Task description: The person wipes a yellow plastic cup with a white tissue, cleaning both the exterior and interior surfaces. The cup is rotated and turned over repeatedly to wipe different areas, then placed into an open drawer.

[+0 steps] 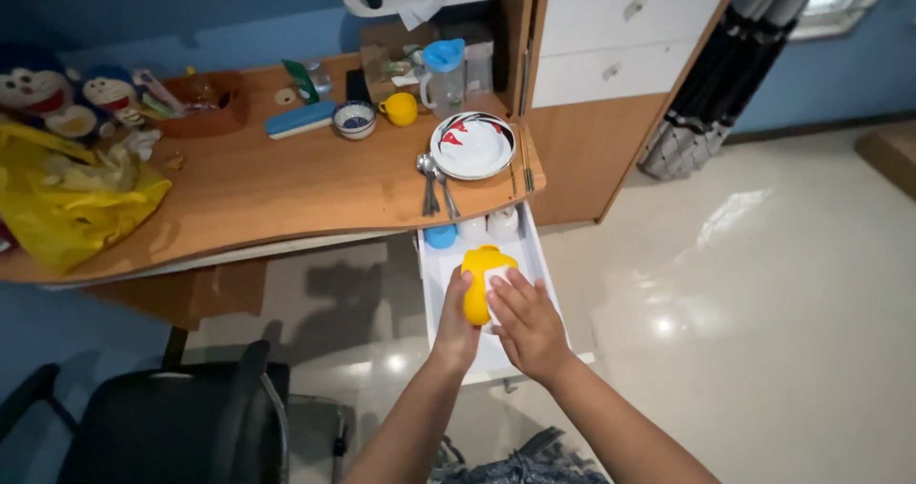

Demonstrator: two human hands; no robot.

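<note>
Yellow cup [480, 279] is being held over the open white drawer [544, 265], just below the wooden desk [286, 193] edge. Left hand [456, 320] is wrapping its fingers around the cup's side, gripping it; right hand [528, 324] is lying flat with fingers extended against the cup's white part. Spoons [431, 181] and a plate [472, 145] are resting on the desk above.

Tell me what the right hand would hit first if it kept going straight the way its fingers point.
Likely the yellow cup: the right hand has fingers pointing at it, seemingly touching its white part already, though depth is unclear.
</note>
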